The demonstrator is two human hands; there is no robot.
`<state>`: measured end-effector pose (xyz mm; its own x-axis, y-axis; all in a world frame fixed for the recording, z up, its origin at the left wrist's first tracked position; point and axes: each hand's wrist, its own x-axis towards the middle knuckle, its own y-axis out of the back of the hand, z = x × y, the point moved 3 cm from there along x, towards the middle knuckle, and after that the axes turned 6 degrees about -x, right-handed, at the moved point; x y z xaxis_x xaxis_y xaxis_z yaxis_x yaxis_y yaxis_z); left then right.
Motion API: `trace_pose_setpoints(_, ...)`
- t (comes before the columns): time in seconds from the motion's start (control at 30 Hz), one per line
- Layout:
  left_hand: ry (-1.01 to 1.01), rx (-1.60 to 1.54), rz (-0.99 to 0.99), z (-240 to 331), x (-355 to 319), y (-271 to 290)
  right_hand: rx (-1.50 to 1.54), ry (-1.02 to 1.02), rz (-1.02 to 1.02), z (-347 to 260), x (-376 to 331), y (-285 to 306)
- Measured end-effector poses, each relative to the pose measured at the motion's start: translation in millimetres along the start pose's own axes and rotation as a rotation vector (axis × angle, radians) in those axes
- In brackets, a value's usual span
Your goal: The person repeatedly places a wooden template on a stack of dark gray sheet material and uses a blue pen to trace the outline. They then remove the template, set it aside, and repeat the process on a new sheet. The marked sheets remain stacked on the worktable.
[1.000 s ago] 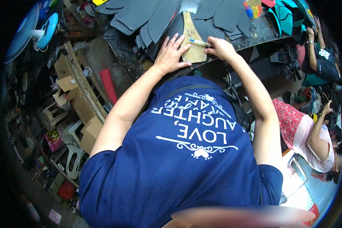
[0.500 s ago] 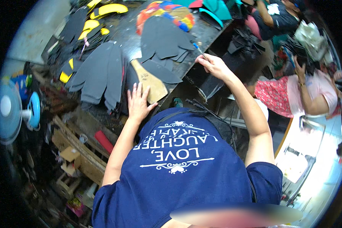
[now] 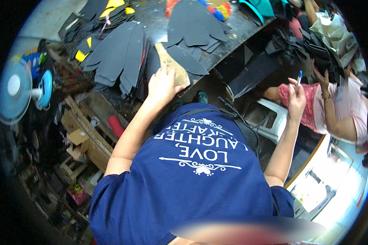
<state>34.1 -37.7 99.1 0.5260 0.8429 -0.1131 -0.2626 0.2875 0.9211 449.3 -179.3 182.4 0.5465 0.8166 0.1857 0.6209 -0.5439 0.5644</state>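
Note:
My left hand [image 3: 162, 85] rests on a tan paddle-shaped template [image 3: 180, 71], its fingers bent a little and apart, the thumb near the template's lower edge. Under and beside the template lie dark grey foam-like sheets [image 3: 190, 57]. My right hand [image 3: 296, 98] is raised away from the table on the right, closed around a pen [image 3: 299, 77] with a blue end pointing up. Left of the template is a fanned stack of dark grey pointed pieces [image 3: 118, 53]. Another stack of rounded grey pieces [image 3: 194, 22] sits beyond it.
Yellow pieces [image 3: 82, 55] and teal pieces [image 3: 255, 10] lie on the dark table [image 3: 153, 24]. A blue fan [image 3: 14, 87] stands left. At right, a white stool [image 3: 270, 120] and a co-worker's arm [image 3: 333, 116] are close to my right hand.
My right hand has swung from the table edge out to the right with the pen. My left hand has shifted further onto the template, its fingers more bent. The view has moved.

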Motion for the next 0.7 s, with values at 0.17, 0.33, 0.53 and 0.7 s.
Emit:
trace_pose_setpoints(0.17,0.027,-0.077,0.065,4.0,5.7,20.8,0.04,0.156,0.096,-28.2,6.4,-12.4)
trace_pose_setpoints(0.33,0.044,-0.107,0.057,-17.3,-1.9,10.0,0.031,0.214,-0.428,-56.9,22.8,-79.3)
trace_pose_setpoints(0.53,-0.012,-0.049,0.183,-50.5,-41.5,-46.3,-0.133,0.428,-0.948,-83.8,15.1,-206.3)
trace_pose_setpoints(0.7,-0.057,-0.042,0.325,-64.8,-55.5,-72.6,-0.474,0.442,-1.091,-72.5,15.3,-300.4)
